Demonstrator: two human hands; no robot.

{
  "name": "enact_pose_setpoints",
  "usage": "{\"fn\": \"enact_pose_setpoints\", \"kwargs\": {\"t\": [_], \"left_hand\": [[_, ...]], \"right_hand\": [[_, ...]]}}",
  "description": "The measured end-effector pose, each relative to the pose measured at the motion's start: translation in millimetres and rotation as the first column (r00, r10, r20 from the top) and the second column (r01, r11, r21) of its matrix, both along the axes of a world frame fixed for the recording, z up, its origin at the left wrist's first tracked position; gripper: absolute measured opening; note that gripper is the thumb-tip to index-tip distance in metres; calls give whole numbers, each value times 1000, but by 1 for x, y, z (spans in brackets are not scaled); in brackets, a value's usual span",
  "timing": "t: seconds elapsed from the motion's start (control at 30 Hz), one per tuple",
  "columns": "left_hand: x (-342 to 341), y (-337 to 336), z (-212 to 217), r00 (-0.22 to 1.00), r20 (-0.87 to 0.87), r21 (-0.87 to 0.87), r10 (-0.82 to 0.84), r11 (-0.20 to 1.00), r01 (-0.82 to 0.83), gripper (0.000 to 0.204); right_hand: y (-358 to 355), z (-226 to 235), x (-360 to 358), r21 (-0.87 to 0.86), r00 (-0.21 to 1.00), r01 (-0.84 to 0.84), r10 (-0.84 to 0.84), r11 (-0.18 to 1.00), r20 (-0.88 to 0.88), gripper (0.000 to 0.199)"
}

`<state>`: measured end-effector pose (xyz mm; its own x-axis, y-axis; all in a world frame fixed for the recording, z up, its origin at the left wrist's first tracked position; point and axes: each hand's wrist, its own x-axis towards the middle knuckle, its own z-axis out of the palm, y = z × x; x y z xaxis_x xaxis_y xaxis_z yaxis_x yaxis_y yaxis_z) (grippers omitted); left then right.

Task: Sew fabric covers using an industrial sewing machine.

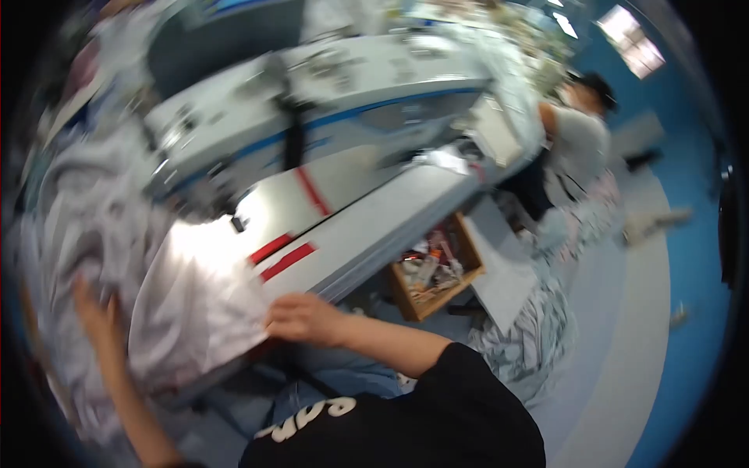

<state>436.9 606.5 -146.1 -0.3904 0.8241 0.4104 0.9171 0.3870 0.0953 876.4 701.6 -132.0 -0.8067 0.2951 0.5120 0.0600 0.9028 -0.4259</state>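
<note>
A sewing machine (406, 105) with a white body and a blue stripe stands across the bench. White cloth (199, 296) lies at its left end under a bright light and drapes over the bench's near edge. My right hand (304, 318) is closed on the right edge of this cloth, fingertips pinched together. Farther left, my left hand (97, 316) rests against a heap of pale grey-white fabric (94, 203), its thumb and fingers apart. Motion blurs the picture, and the heap's folds partly hide where those fingers touch.
An open wooden drawer (437, 269) full of small items juts out below the bench. Pale green fabric (527, 335) lies piled beyond it. Another person (577, 132) works at the far right. Red tape strips (289, 261) mark the bench top.
</note>
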Motion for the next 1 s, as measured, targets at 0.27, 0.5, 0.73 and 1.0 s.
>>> {"fn": "enact_pose_setpoints", "kwargs": {"t": [0.27, 0.5, 0.73, 1.0], "left_hand": [[50, 42, 6, 943, 308, 77, 128, 984, -159, 25], [48, 45, 16, 921, 365, 122, 136, 974, -192, 22], [47, 55, 15, 930, 325, 101, 170, 972, -214, 22], [42, 68, 19, 912, 373, 111, 169, 968, -225, 31]], "right_hand": [[10, 15, 8, -66, 1000, 28, -28, 997, 1, 14], [15, 14, 4, -91, 998, -41, 45, 995, 39, 13], [27, 17, 6, -113, 997, -54, 60, 992, 57, 11], [56, 17, -3, -143, 986, -123, 137, 982, 95, 11]]}}
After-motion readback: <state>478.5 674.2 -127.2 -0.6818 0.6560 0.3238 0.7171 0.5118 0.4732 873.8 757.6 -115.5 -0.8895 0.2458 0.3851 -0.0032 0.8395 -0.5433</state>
